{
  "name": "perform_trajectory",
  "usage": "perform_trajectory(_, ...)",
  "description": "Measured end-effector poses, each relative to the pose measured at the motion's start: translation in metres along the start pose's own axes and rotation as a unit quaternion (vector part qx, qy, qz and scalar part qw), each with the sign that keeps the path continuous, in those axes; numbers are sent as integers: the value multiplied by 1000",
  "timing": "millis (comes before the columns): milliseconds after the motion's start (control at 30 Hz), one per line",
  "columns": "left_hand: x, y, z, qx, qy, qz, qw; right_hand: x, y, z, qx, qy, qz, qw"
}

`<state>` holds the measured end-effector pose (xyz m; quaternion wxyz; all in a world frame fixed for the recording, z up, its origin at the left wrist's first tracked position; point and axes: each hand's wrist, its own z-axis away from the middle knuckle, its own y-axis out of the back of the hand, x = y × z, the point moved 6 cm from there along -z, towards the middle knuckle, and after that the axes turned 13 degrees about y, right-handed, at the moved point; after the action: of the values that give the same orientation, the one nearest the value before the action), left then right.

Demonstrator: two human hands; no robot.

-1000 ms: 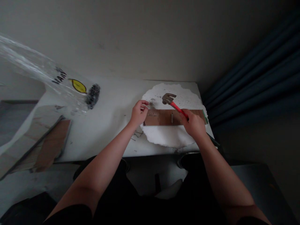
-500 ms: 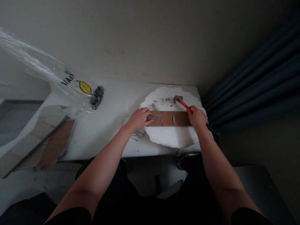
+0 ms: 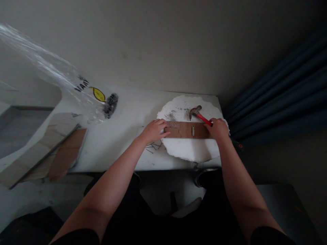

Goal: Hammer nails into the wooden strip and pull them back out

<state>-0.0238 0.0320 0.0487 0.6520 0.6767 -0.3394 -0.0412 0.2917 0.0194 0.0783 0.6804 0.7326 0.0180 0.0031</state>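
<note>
A brown cardboard strip point(image 3: 185, 130) lies across a round, rough-edged white slab point(image 3: 189, 149) on the table. At the strip's left end, my left hand point(image 3: 154, 131) is closed round it, thumb on the near side and fingers on the far side. My right hand point(image 3: 220, 129) is closed over the red handle of a claw hammer point(image 3: 203, 118) at the strip's right end. The hammer's head rests over the far part of the slab, and its black grip end sticks out past my wrist. Several nails point(image 3: 152, 147) lie loose near my left wrist.
A clear plastic bag point(image 3: 84, 95) with a yellow mark stands at the left of the white table point(image 3: 122, 143). Cardboard pieces point(image 3: 67, 153) lie at its left edge. A wall rises behind, and a dark blue curtain point(image 3: 276, 92) hangs at the right.
The hammer has turned in my right hand, so its head and claw now show side-on. The whole view has shifted slightly. My left hand stays on the strip.
</note>
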Motion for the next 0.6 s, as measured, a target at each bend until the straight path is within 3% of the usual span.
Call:
perform_trajectory(100,3,-1,-1,-11,-1,3,1000,-17,15,5,88,31,-15,996)
perform_trajectory(200,5,-2,-4,-16,-5,13,1000,-56,16,11,109,124,-93,982)
perform_trajectory(267,5,-2,-8,-7,5,21,1000,-85,10,13,96,201,-149,964)
perform_trajectory(367,4,-3,-14,8,32,31,999,-117,0,8,55,262,-184,946)
perform_trajectory(500,4,-4,-22,22,76,22,997,-133,-16,-9,-38,283,-207,936)
perform_trajectory(600,3,-2,-28,32,99,0,995,-139,-21,-19,-71,293,-209,930)
